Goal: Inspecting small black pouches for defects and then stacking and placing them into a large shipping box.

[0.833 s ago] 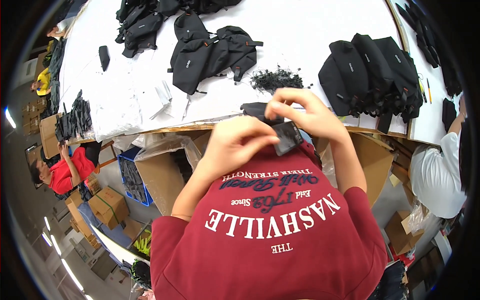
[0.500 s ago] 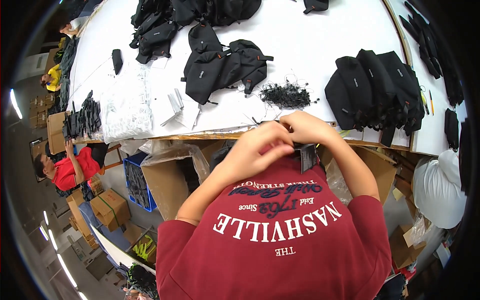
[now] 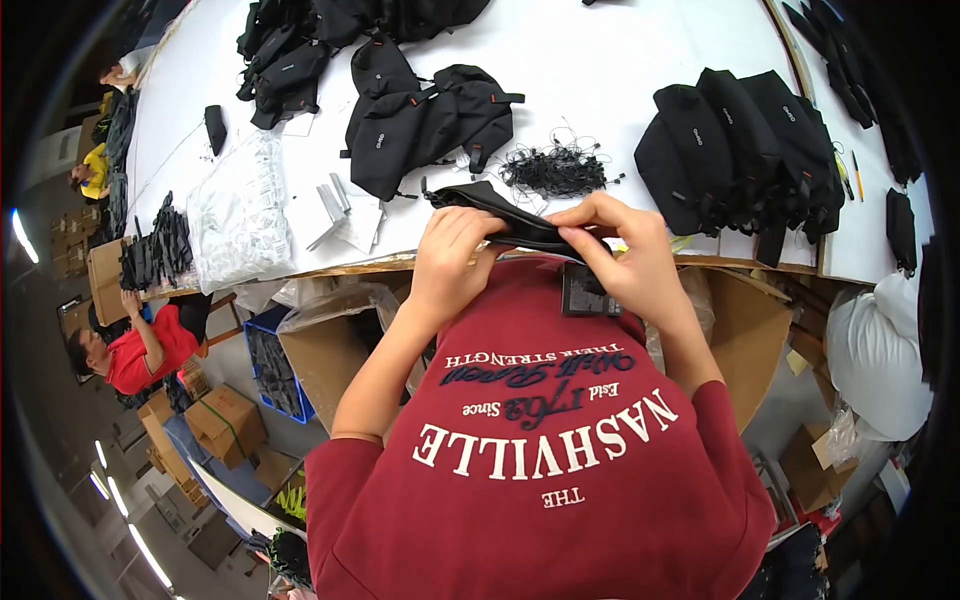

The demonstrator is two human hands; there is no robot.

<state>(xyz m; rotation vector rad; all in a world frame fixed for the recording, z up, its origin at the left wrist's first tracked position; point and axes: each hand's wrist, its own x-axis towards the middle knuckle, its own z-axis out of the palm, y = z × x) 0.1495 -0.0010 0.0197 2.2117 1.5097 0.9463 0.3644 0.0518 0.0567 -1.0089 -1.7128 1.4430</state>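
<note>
The head view showed a black pouch (image 3: 500,208) stretched between the person's two hands, over the near edge of the white table (image 3: 580,70). The left hand (image 3: 452,258) was clamped on its near left side, the fingers bent over the fabric, while the far left end of the pouch reached out beyond them toward the tabletop. The right hand (image 3: 622,245) had its thumb and forefinger pinched together on the right end, so the pouch lay between the hands and slightly beyond them. By its look it was probably light, soft and floppy, made of thin cloth that would fold wherever it was not supported and hardly be harmed by squeezing; the smooth surface might have slid a little under a loose grip. The two ends of the long edge seemed the best places to take hold, since a pull from both would keep it taut. A flat black tag (image 3: 588,292), apparently stiffer and easier to crease, hung just below the right hand in front of the red shirt (image 3: 550,500); whether it was joined to the pouch could not be told. A tangle of black strings (image 3: 555,170) lay just beyond the right hand.
</note>
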